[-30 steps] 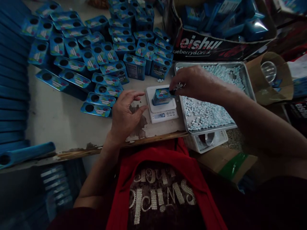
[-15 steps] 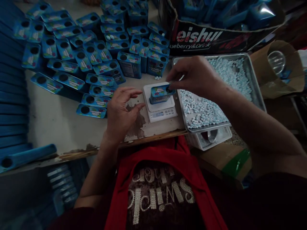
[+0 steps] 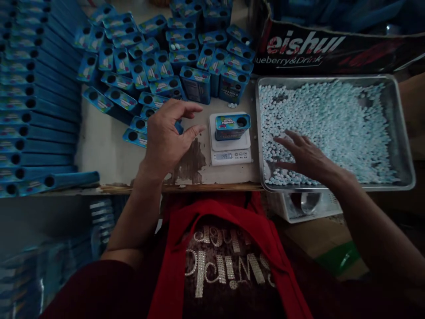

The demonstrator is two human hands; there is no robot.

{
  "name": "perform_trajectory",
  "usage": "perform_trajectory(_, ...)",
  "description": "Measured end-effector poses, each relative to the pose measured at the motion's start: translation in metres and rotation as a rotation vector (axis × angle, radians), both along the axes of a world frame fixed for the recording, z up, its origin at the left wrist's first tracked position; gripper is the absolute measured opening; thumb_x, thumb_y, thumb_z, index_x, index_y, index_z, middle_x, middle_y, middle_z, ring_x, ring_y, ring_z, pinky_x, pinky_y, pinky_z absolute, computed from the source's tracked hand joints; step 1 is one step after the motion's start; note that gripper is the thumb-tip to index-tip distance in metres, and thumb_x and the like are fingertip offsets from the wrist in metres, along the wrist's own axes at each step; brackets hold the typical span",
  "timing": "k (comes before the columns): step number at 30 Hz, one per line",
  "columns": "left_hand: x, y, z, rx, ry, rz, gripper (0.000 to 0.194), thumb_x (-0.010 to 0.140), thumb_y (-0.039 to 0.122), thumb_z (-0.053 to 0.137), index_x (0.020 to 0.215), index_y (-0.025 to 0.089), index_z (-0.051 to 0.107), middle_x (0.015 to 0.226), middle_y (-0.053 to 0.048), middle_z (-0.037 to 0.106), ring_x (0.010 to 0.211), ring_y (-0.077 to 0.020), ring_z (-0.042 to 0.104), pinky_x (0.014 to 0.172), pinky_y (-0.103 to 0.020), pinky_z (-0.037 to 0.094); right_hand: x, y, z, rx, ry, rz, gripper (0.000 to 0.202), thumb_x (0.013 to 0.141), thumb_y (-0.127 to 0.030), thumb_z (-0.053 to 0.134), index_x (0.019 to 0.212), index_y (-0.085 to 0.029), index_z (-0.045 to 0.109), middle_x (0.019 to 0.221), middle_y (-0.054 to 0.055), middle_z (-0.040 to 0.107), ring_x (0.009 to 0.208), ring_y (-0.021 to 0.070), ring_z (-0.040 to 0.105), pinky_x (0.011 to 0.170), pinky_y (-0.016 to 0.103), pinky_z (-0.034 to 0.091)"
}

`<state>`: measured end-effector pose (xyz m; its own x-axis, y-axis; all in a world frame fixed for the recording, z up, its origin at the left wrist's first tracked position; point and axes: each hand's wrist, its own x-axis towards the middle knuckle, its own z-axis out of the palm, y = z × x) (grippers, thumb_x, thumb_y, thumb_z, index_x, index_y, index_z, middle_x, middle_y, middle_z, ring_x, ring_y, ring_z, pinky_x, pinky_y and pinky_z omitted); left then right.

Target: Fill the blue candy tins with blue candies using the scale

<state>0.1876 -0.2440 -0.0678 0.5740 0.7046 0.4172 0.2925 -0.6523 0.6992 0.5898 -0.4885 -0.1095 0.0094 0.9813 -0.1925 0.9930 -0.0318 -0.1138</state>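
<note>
A blue candy tin [image 3: 232, 127] with a dark round hole in its top stands on the white digital scale [image 3: 231, 157], whose display is lit. To the left of the scale, my left hand [image 3: 171, 133] hovers with thumb and fingers apart and nothing between them. My right hand [image 3: 303, 157] is over the metal tray [image 3: 405, 146], fingers spread, close above the small pale blue and white candies [image 3: 338, 119]. Behind the scale, a couple of loose candies [image 3: 233, 105] lie on the table.
Several more blue tins [image 3: 195, 82] crowd the back of the table, and long rows of them [image 3: 40, 137] line the left side. Behind the tray stands a black printed carton [image 3: 308, 53] holding blue items. Under the tray sits a white plastic basket [image 3: 310, 208].
My right hand has left the tin's top and moved right, down over the candy tray, its fingers spreading. The scale's reading has changed. My left hand stays beside the scale. The view has shifted.
</note>
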Motion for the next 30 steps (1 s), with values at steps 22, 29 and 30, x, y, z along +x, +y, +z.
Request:
perform_trajectory(22, 0.02, -0.01, -0.014, -0.029, 0.085, -0.067, 0.062, 0.092, 0.047, 0.11, 0.146, 0.033, 0.082, 0.134, -0.008, 0.084, 0.122, -0.0346, 0.082, 0.114, -0.049, 0.07, -0.016, 0.075, 0.057, 0.09, 0.57, -0.199, 0.012, 0.088, -0.037, 0.091, 0.09, -0.026, 0.086, 0.084, 0.005, 0.078, 0.078, 0.0271, 0.073, 0.074, 0.038, 0.055)
perform_trajectory(29, 0.0, -0.007, -0.016, -0.033, 0.072, -0.054, 0.054, 0.102, 0.072, 0.095, 0.141, 0.035, 0.087, 0.126, -0.008, 0.086, 0.112, -0.0318, 0.083, 0.094, -0.041, 0.072, 0.038, 0.098, 0.006, 0.105, 0.029, -0.146, 0.062, 0.116, -0.053, 0.078, 0.169, -0.021, 0.072, 0.17, 0.027, 0.069, 0.158, 0.0539, 0.062, 0.131, 0.071, 0.051)
perform_trajectory(30, -0.001, -0.007, -0.016, -0.028, 0.075, -0.053, 0.052, 0.104, 0.072, 0.094, 0.14, 0.035, 0.087, 0.125, -0.008, 0.086, 0.11, -0.0313, 0.083, 0.093, -0.04, 0.072, 0.039, 0.099, -0.004, 0.111, 0.034, -0.101, 0.076, 0.117, -0.061, 0.075, 0.18, -0.021, 0.061, 0.183, 0.027, 0.057, 0.168, 0.0538, 0.053, 0.137, 0.072, 0.046)
